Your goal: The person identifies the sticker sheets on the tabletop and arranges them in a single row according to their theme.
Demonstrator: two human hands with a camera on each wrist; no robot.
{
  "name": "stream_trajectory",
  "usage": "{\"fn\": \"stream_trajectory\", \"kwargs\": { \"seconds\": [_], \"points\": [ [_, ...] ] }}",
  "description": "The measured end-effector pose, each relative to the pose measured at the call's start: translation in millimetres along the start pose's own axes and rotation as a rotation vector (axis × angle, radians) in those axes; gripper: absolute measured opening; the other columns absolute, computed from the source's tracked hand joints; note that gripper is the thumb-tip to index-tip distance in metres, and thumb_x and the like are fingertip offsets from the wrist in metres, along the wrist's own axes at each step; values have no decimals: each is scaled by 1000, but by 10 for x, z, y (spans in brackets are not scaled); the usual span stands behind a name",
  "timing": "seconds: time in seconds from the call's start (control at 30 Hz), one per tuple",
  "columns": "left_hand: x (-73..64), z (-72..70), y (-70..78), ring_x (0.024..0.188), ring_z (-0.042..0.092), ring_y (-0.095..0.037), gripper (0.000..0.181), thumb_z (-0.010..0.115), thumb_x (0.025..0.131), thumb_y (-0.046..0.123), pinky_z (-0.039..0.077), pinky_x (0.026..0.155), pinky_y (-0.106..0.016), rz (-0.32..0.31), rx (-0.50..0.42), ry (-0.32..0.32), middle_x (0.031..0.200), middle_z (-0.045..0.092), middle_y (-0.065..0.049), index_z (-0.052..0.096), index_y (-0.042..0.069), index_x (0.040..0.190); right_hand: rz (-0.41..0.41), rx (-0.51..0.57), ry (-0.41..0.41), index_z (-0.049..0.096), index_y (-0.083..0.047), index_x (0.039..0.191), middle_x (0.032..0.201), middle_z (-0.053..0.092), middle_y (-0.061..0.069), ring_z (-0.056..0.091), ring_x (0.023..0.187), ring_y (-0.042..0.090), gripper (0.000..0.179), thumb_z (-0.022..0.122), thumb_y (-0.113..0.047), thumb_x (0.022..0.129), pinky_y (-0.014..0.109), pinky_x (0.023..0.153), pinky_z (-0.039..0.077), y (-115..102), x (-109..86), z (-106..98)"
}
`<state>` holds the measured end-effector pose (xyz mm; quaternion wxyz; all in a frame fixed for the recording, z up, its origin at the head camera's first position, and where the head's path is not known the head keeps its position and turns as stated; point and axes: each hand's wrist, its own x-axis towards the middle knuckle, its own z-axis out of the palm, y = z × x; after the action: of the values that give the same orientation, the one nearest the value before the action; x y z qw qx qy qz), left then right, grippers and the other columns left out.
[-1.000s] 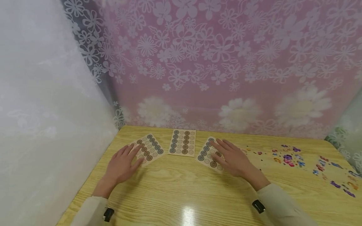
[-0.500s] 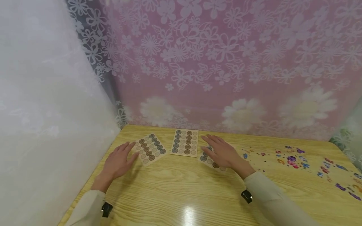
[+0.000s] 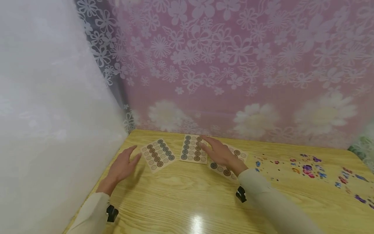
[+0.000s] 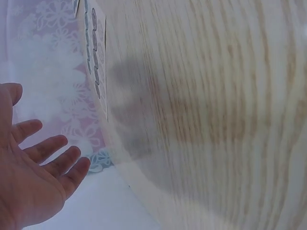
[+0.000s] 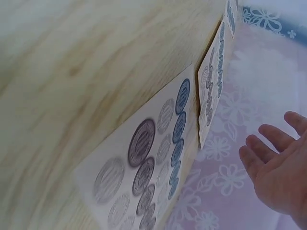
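Note:
Three pale sheets printed with rows of round coin-like circles lie on the table. The left sheet is tilted, the middle sheet is nearly straight, and the right sheet is partly hidden by the right hand. Held above the sheets, that hand has its fingers over the right edge of the middle one and grips nothing. My left hand hovers beside the left sheet, fingers relaxed and holding nothing. In the left wrist view, its fingers are spread apart above the wood.
Many small colourful flower-shaped pieces are scattered over the right side of the wooden table. A pink floral curtain hangs behind the table's back edge, and a white curtain hangs along the left.
The right hand has moved left from the right sheet toward the middle one. My left hand has drawn back off the left sheet. The head view has shifted slightly.

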<state>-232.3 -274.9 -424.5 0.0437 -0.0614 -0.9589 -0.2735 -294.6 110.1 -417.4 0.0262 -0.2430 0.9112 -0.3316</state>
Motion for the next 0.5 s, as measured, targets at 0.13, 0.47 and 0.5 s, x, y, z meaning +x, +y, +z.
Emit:
{"fn": "stream_trajectory", "kwargs": {
  "seconds": [0.13,0.47,0.5],
  "points": [
    [82,-10,-46,130,31,-47,68,36,102,47,31,99,-62,-39,-91,-7,146,30,-29,26,-2,148,14,93,5,28,-24,152,154,26,6,29,137,32,61,30,-56,100,58,104,28,30,154,62],
    [328,24,-261,129,34,-45,67,45,101,42,35,99,-57,-162,-294,12,144,33,-29,26,-3,148,-17,355,38,35,-19,149,148,37,9,39,131,31,51,40,-41,103,51,103,35,106,510,300],
    [332,28,-283,129,34,-45,67,46,101,41,36,99,-56,-175,-307,13,143,33,-30,26,-3,148,-22,375,36,35,-17,148,148,37,9,39,132,31,50,40,-39,103,50,103,34,102,538,339]
  ]
}}
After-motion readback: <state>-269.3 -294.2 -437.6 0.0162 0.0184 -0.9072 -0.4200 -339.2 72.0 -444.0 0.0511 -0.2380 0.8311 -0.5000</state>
